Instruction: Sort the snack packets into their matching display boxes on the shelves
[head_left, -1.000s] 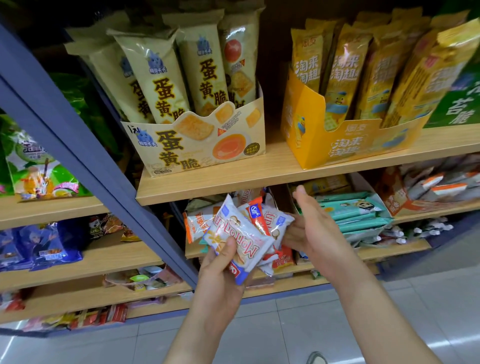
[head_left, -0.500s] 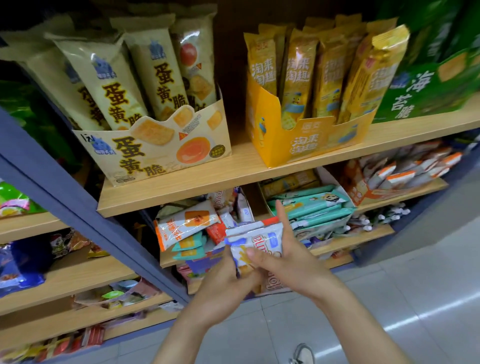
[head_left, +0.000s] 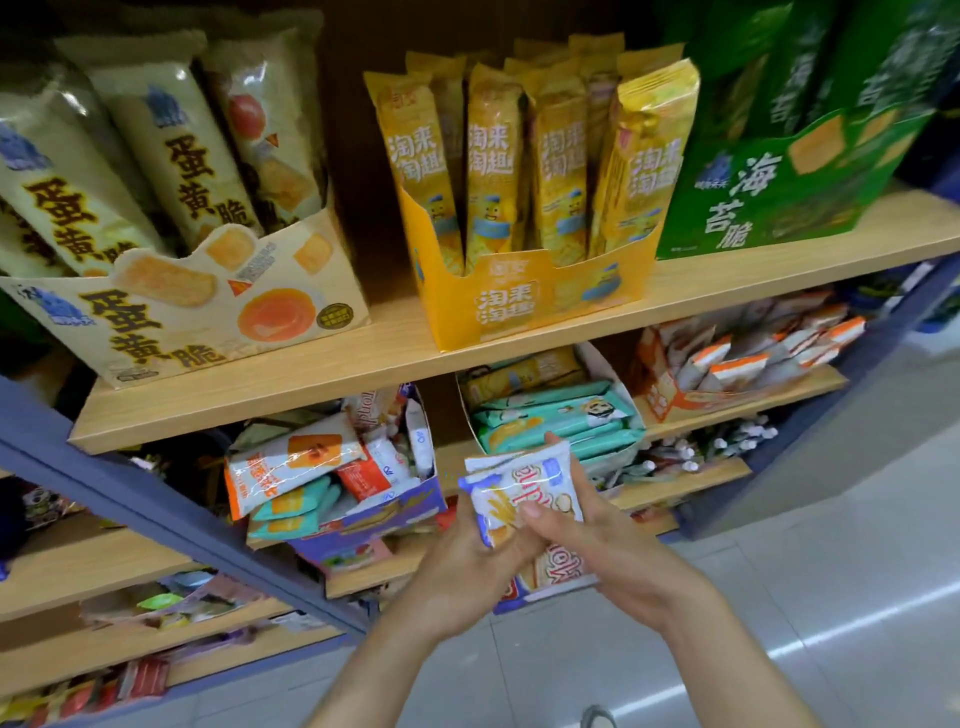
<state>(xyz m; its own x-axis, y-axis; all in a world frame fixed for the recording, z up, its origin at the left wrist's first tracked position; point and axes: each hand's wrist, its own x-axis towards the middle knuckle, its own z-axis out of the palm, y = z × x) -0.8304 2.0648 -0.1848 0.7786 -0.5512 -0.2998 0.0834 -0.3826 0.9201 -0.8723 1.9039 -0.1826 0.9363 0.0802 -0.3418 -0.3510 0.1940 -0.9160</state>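
Snack packets, a small stack of glossy white-and-blue plastic pouches (head_left: 524, 486), are held up between both hands in front of the lower wooden shelf (head_left: 717, 470), not yet in any box. The left hand (head_left: 460, 569) wraps the stack's lower left corner. The right hand (head_left: 608, 556) grips from the other side, its thumb pressed flat on the front pouch. That pinch looks meant to square the stack or to slide one pouch off.

A flat pouch with red lettering (head_left: 558, 571) shows beneath the hands; which fingers carry it I cannot tell.

Just left of the hands, a purple-blue cardboard display box (head_left: 384, 512) holds a jumble of white-orange, teal and white-blue pouches. Its mixed contents suggest it is where the sorting starts. Directly behind the hands, a white cardboard box of mint-green packets (head_left: 602, 371) is neatly filled and clearly no match. Holding the stack at chest height probably lets the person read the print before choosing a box.
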